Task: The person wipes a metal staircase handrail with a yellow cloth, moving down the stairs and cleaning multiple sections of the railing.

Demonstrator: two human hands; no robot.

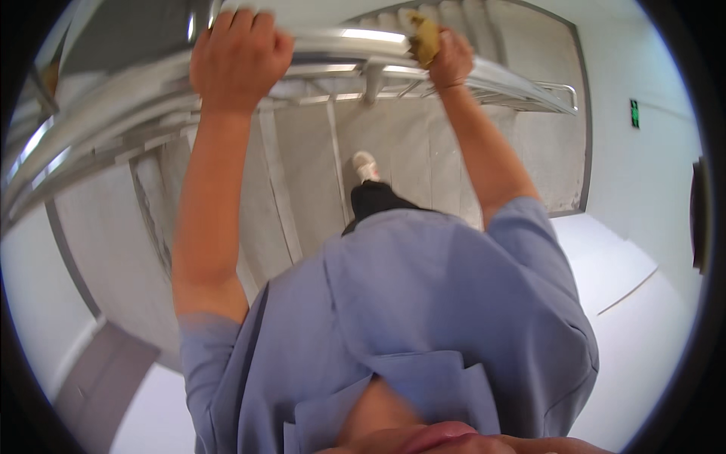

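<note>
A shiny metal handrail [346, 42] curves across the view in front of my chest. At its left, my left hand [241, 57] is wrapped over the top of the rail with its knuckles up. Farther right, my right hand [454, 59] holds a crumpled yellow-brown cloth [425, 42] against the rail. Part of the cloth sticks out past the fingers, and dark patches show on it. The undersides of both hands are hidden.
Grey stair steps [306, 170] lie below me, with one white shoe [364, 164] on them. More steps [448, 22] appear beyond the rail. Metal balusters [371, 82] stand under it. A green lit sign [634, 113] hangs on the pale wall [618, 170] at the right.
</note>
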